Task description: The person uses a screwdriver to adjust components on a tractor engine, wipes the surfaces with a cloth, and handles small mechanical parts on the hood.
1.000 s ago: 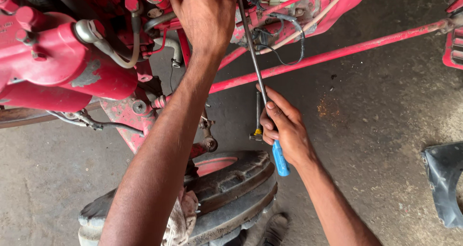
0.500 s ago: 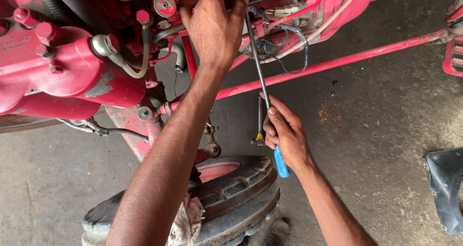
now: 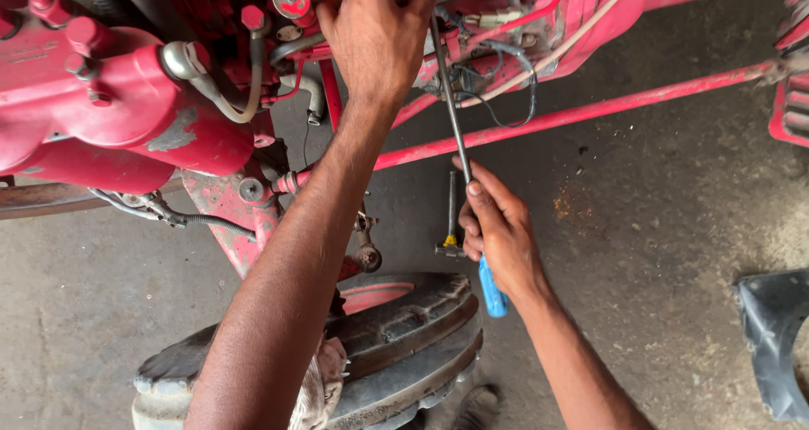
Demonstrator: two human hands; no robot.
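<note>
Gripping the blue handle of a long screwdriver, the right hand is closed, fingers wrapped around the grip and lower shaft, so that the tool is steered from its far end. The steel shaft runs up from that hand, crossing in front of the red tie rod, and its tip disappears among the black wiring in the red tractor engine; the tip's exact seat cannot be seen. The left hand is curled over engine parts just left of the upper shaft, apparently steadying something there; whether it grips a part cannot be told. This arrangement, 1 hand at the tip end and 1 at the handle, reads as guiding the blade while force is applied from below. Below the tie rod, the front tyre lies beneath the left forearm. A small yellow-collared tool rests on the concrete floor, just left of the right hand. A dark plastic panel lies well right.
</note>
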